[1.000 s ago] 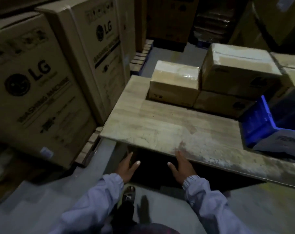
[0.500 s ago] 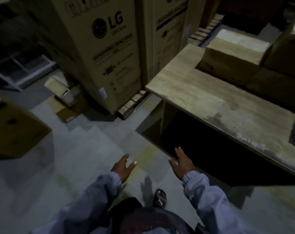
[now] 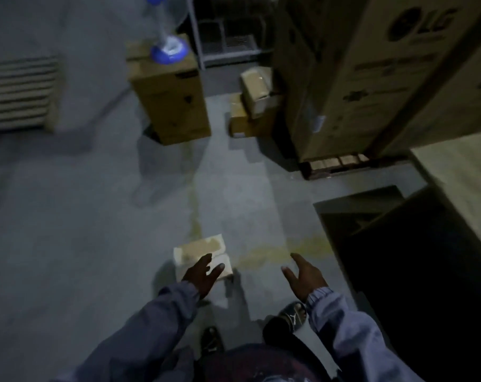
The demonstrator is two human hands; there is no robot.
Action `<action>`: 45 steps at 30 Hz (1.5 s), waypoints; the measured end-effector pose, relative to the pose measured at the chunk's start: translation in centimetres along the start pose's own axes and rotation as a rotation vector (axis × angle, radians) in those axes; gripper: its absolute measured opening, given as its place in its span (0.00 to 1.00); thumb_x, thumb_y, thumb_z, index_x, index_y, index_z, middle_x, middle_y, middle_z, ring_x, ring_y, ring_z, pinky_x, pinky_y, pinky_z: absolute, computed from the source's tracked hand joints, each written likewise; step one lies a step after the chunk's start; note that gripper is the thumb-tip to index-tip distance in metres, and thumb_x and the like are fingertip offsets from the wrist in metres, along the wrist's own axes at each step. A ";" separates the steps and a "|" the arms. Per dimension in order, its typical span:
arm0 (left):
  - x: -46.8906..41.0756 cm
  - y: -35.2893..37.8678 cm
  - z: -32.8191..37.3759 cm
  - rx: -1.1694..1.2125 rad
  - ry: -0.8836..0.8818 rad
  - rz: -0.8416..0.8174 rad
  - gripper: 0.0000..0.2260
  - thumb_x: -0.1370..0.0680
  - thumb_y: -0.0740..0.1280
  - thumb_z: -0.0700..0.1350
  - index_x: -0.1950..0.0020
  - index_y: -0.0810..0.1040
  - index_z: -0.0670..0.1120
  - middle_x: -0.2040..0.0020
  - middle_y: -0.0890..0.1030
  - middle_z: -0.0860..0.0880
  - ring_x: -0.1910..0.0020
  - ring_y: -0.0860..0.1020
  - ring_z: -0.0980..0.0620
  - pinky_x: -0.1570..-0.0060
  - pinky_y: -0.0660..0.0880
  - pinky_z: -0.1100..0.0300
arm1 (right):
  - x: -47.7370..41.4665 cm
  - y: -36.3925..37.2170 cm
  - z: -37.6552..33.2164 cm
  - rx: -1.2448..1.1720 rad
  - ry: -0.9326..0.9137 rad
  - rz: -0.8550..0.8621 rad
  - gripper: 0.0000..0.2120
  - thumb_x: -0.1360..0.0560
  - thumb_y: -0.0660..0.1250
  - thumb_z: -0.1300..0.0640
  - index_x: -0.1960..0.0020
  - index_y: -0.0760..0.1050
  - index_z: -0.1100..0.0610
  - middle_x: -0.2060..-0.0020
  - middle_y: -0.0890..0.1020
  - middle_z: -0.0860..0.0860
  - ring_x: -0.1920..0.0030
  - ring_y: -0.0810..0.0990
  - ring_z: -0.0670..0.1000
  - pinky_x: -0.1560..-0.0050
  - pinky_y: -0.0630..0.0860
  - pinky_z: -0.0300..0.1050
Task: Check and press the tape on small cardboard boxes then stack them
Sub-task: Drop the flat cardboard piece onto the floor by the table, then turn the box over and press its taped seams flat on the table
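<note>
A small taped cardboard box point(image 3: 199, 250) lies on the grey floor just in front of me. My left hand point(image 3: 202, 275) hovers over its near edge with fingers spread and holds nothing; whether it touches the box I cannot tell. My right hand point(image 3: 302, 277) is held out over bare floor to the right of the box, fingers straight and empty. Two more small boxes point(image 3: 254, 100) lie piled further back against a tall carton.
A medium carton point(image 3: 173, 97) with a blue fan base point(image 3: 169, 52) on top stands ahead. Tall LG cartons point(image 3: 371, 78) on a pallet point(image 3: 335, 162) rise at right. The table corner point(image 3: 459, 183) is at far right, dark space beneath it. My feet in sandals are below.
My view has swung left, away from the table and its boxes, down to the floor. A small box on the floor has come into view under my left hand.
</note>
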State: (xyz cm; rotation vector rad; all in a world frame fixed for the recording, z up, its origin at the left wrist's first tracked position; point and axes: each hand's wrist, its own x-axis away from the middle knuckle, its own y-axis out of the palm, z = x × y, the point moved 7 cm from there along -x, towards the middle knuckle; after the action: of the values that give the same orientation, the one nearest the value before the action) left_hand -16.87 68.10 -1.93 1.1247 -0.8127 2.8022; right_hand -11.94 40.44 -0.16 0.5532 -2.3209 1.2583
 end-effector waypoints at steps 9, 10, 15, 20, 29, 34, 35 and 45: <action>4.1 -8.4 -12.5 0.194 -0.127 0.173 0.27 0.20 0.63 0.55 0.25 0.65 0.45 0.27 0.70 0.47 0.32 0.72 0.49 0.43 0.64 0.66 | -0.3 8.1 -11.2 0.125 -0.089 -0.121 0.28 0.21 0.62 0.45 0.25 0.62 0.55 0.30 0.71 0.58 0.31 0.70 0.58 0.35 0.66 0.44; 4.2 -8.8 -13.3 0.211 -0.150 0.185 0.27 0.20 0.63 0.54 0.24 0.64 0.45 0.27 0.69 0.47 0.31 0.71 0.49 0.44 0.63 0.67 | -0.7 8.6 -11.9 0.138 -0.099 -0.133 0.28 0.21 0.62 0.45 0.25 0.62 0.55 0.30 0.71 0.58 0.31 0.71 0.58 0.35 0.66 0.45; 2.7 -9.5 -15.2 0.223 -0.218 0.179 0.26 0.19 0.63 0.54 0.24 0.63 0.46 0.26 0.69 0.46 0.29 0.69 0.47 0.41 0.63 0.64 | -4.1 10.5 -13.2 0.169 -0.099 -0.206 0.29 0.21 0.61 0.44 0.24 0.61 0.55 0.30 0.71 0.59 0.31 0.70 0.59 0.34 0.67 0.48; 0.3 -10.6 -16.0 0.230 -0.332 0.188 0.25 0.19 0.63 0.53 0.25 0.65 0.44 0.27 0.70 0.45 0.30 0.70 0.47 0.39 0.65 0.62 | -9.6 12.9 -12.3 0.180 -0.049 -0.327 0.29 0.21 0.61 0.44 0.24 0.62 0.55 0.31 0.72 0.60 0.32 0.71 0.59 0.34 0.68 0.48; -9.8 -10.9 -21.3 0.135 -0.431 0.116 0.24 0.19 0.63 0.51 0.26 0.66 0.43 0.29 0.71 0.45 0.31 0.71 0.48 0.44 0.62 0.67 | -20.6 20.9 -8.4 0.177 0.046 -0.444 0.32 0.22 0.60 0.40 0.24 0.61 0.56 0.30 0.72 0.57 0.33 0.73 0.59 0.34 0.70 0.50; -17.4 -9.1 -27.4 0.014 -0.459 -0.026 0.24 0.19 0.62 0.52 0.25 0.65 0.42 0.29 0.71 0.43 0.31 0.71 0.45 0.41 0.65 0.63 | -26.3 26.8 -5.5 0.025 0.153 -0.345 0.40 0.22 0.65 0.46 0.22 0.48 0.60 0.29 0.70 0.59 0.34 0.74 0.62 0.36 0.71 0.55; -19.1 -8.5 -28.9 -0.008 -0.459 -0.055 0.24 0.19 0.62 0.52 0.26 0.65 0.42 0.29 0.71 0.42 0.32 0.71 0.44 0.40 0.66 0.61 | -27.6 28.1 -4.7 -0.003 0.193 -0.314 0.39 0.22 0.66 0.47 0.22 0.48 0.60 0.30 0.70 0.59 0.34 0.74 0.61 0.37 0.71 0.53; -39.3 0.6 -38.9 -0.069 -0.437 -0.089 0.30 0.19 0.62 0.56 0.23 0.60 0.43 0.26 0.66 0.41 0.29 0.67 0.42 0.31 0.65 0.53 | -41.8 43.8 2.2 -0.008 0.309 -0.310 0.36 0.22 0.65 0.50 0.24 0.51 0.64 0.32 0.72 0.62 0.35 0.73 0.63 0.41 0.69 0.47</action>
State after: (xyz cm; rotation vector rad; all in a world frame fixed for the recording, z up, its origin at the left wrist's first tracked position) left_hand -12.81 92.72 -51.25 1.7434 -0.8460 2.4656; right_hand -1.40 66.38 -53.87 0.6375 -1.9017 1.0995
